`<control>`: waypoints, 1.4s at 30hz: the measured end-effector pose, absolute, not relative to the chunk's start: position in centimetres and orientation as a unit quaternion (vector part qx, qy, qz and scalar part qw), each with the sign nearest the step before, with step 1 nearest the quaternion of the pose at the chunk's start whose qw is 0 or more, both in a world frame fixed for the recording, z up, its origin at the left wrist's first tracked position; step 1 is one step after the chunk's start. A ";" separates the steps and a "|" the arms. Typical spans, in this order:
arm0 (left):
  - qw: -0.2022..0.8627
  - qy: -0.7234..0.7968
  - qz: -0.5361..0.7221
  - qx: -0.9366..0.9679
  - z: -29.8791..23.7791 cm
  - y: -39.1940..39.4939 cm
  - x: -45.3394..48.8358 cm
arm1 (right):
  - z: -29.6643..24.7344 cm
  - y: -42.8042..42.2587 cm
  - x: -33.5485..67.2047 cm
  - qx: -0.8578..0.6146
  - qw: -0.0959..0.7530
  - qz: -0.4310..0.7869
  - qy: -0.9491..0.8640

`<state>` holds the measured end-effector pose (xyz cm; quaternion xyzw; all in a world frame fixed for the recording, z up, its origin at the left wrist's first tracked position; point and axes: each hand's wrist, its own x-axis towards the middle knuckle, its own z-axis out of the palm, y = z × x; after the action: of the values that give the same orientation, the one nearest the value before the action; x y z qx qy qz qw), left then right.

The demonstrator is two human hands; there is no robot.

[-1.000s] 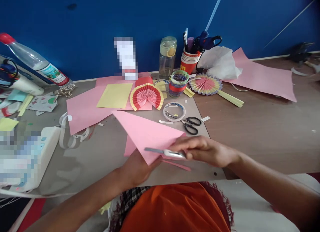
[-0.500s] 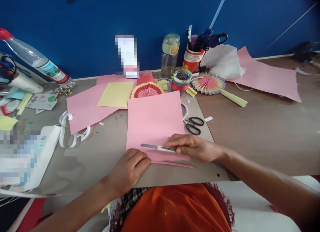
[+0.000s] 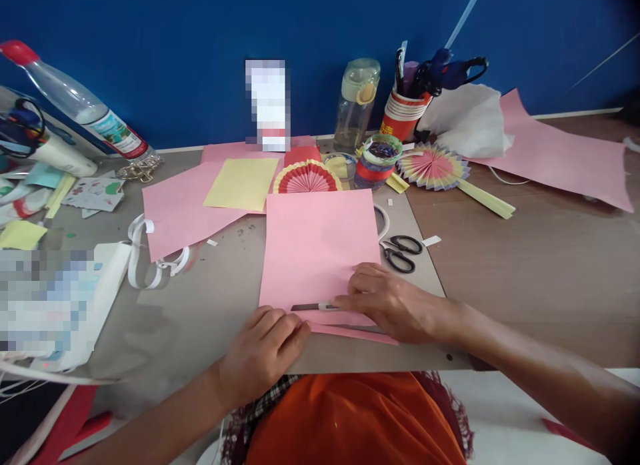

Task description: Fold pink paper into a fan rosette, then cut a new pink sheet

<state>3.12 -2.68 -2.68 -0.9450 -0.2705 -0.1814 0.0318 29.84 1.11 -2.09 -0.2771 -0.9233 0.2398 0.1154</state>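
Note:
A sheet of pink paper (image 3: pixel 317 245) lies on the table in front of me. Along its near edge a narrow pink strip (image 3: pixel 365 333) is partly cut away, joined or held at the left end. My left hand (image 3: pixel 267 345) has its fingers closed over the sheet's near left corner, the thumb by the strip. In my right hand (image 3: pixel 390 301) is a slim craft knife (image 3: pixel 317 306), gripped by its white handle, blade pointing left above the near part of the sheet. Whether the blade touches the paper I cannot tell.
Scissors (image 3: pixel 403 251) and a white tape roll (image 3: pixel 383 221) lie right of the sheet. Behind it are a yellow sheet (image 3: pixel 243 183), paper fans (image 3: pixel 433 166), a jar (image 3: pixel 377 161), a water bottle (image 3: pixel 357 108) and a red cup (image 3: pixel 405 115). White paper strips (image 3: pixel 137 255) curl at left.
My right hand has turned and closed more around the knife, bringing it down toward the sheet's near edge. My left hand stays at the corner. The whole view has shifted slightly.

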 end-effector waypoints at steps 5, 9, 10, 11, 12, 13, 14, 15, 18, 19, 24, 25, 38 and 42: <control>0.073 -0.252 -0.157 -0.952 -3.0 -3.2 3.0 | -2.3 0.8 29.2 -0.259 0.104 0.221 -0.935; 0.095 -0.237 -0.132 -0.958 -3.0 -3.4 2.9 | -2.7 0.6 28.8 -0.247 0.106 0.216 -0.939; 0.097 -0.236 -0.124 -0.959 -3.0 -3.5 2.9 | -2.8 0.6 28.7 -0.246 0.103 0.215 -0.940; 0.098 -0.234 -0.116 -0.960 -2.9 -3.5 2.9 | -2.8 0.6 28.7 -0.245 0.100 0.214 -0.940; 0.097 -0.235 -0.111 -0.961 -2.9 -3.5 2.9 | -2.9 0.7 28.6 -0.244 0.098 0.213 -0.941; 0.094 -0.236 -0.108 -0.961 -2.8 -3.6 2.9 | -2.9 0.7 28.6 -0.243 0.096 0.213 -0.942; 0.090 -0.236 -0.107 -0.962 -2.7 -3.6 2.8 | -2.9 0.7 28.5 -0.241 0.093 0.213 -0.942; 0.084 -0.237 -0.108 -0.962 -2.7 -3.6 2.8 | -2.9 0.7 28.5 -0.239 0.093 0.213 -0.943; 0.063 -0.243 -0.103 -0.963 -2.7 -3.8 2.7 | -3.0 0.8 28.5 -0.231 0.097 0.210 -0.945; 0.054 -0.248 -0.099 -0.962 -2.7 -3.8 2.7 | -3.0 0.8 28.5 -0.230 0.097 0.208 -0.946; 0.003 -0.286 -0.105 -0.952 -2.9 -3.9 2.4 | -3.2 0.9 28.5 -0.222 0.092 0.198 -0.950; -0.008 -0.293 -0.108 -0.950 -2.9 -3.9 2.4 | -3.2 0.9 28.5 -0.220 0.092 0.197 -0.951; -0.194 -0.394 -0.116 -0.891 -2.9 -2.2 3.0 | -2.5 1.2 28.4 -0.214 0.066 0.215 -0.951; -0.215 -0.409 -0.088 -0.882 -2.8 -1.7 3.2 | -2.5 1.7 28.5 -0.203 0.059 0.219 -0.953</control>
<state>3.23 -1.67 -2.83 -0.8824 -0.4093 -0.0881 -0.2146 28.50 1.66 -2.50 -0.2031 -0.9525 0.2188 0.0593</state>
